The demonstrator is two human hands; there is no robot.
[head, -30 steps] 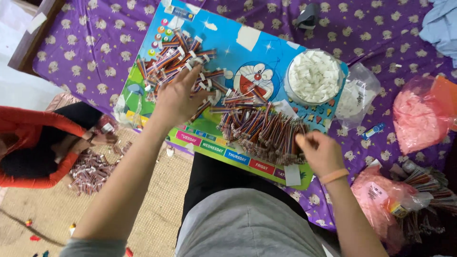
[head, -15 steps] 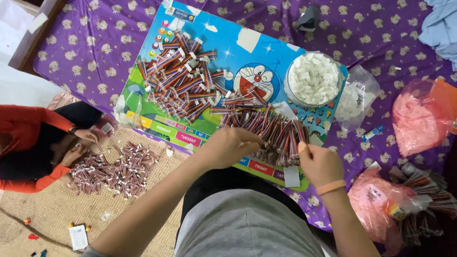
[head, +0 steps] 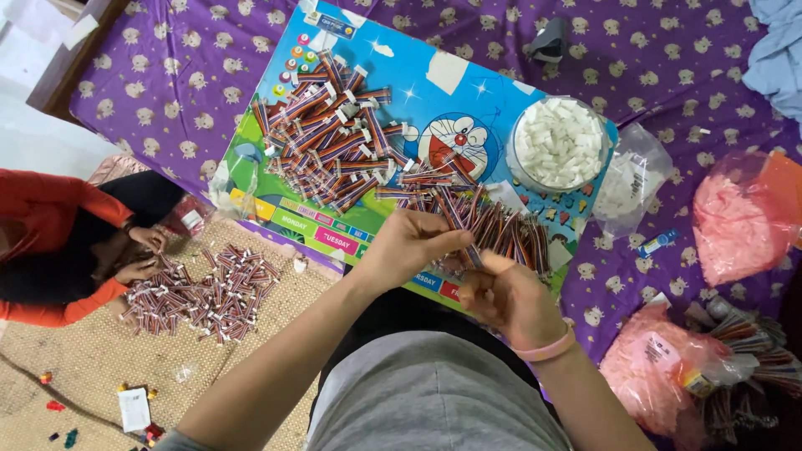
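My left hand (head: 409, 246) and my right hand (head: 510, 296) meet over the near edge of a colourful cartoon board (head: 434, 92). Both pinch one short striped ribbon cable (head: 464, 242) between their fingertips. Just beyond them lies a loose pile of unplugged ribbon cables (head: 493, 221). A second pile of cables with white plugs (head: 330, 142) covers the board's left part. A round clear tub of small white connectors (head: 558, 144) stands on the board's far right corner.
Another person in an orange top (head: 50, 250) sits on a woven mat at the left beside a heap of finished cables (head: 205, 292). Pink plastic bags (head: 739, 230) and a clear bag (head: 626, 188) lie on the purple sheet at the right.
My left hand came back from the far left pile to the near pile and now meets my right hand on one cable. My right hand moved slightly toward it.
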